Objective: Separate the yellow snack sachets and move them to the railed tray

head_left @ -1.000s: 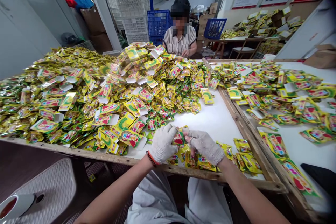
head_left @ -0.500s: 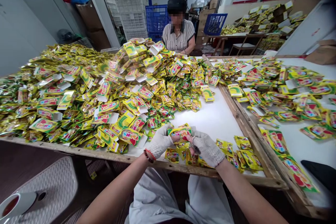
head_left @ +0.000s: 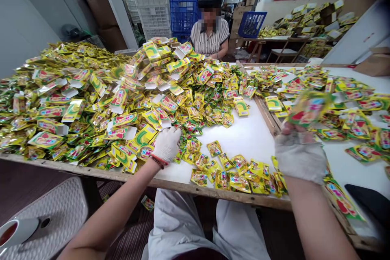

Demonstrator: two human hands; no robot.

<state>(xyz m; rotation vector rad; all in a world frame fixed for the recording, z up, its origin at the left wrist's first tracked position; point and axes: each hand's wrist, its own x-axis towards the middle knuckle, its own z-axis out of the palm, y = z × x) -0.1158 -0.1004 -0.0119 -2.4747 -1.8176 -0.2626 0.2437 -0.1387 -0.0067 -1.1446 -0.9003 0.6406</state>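
Note:
My left hand (head_left: pixel 167 145), in a white knitted glove with an orange and dark bracelet at the wrist, reaches to the near edge of the big pile, its fingers curled. What they grip, if anything, is hidden. Beside it lies a yellow carton (head_left: pixel 146 135). My right hand (head_left: pixel 300 156), gloved too, is raised over the wooden divider on the right. It holds a small yellow-green carton (head_left: pixel 309 107) with red fruit print, blurred by motion. Between my hands, small yellow sachets (head_left: pixel 239 164) are strewn along the table's front edge.
The pile (head_left: pixel 76 89) of sachets and open cartons covers the table's left. A wooden divider (head_left: pixel 268 115) separates it from more cartons (head_left: pixel 359 124) on the right. A dark flat object (head_left: pixel 367 199) lies there. Across sits a co-worker (head_left: pixel 210 34). A cup (head_left: pixel 18 231) stands on a stool at lower left.
My hands were together at the front edge on one carton. Now my right hand has carried a carton right, over the divider, and my left hand has moved left to the pile.

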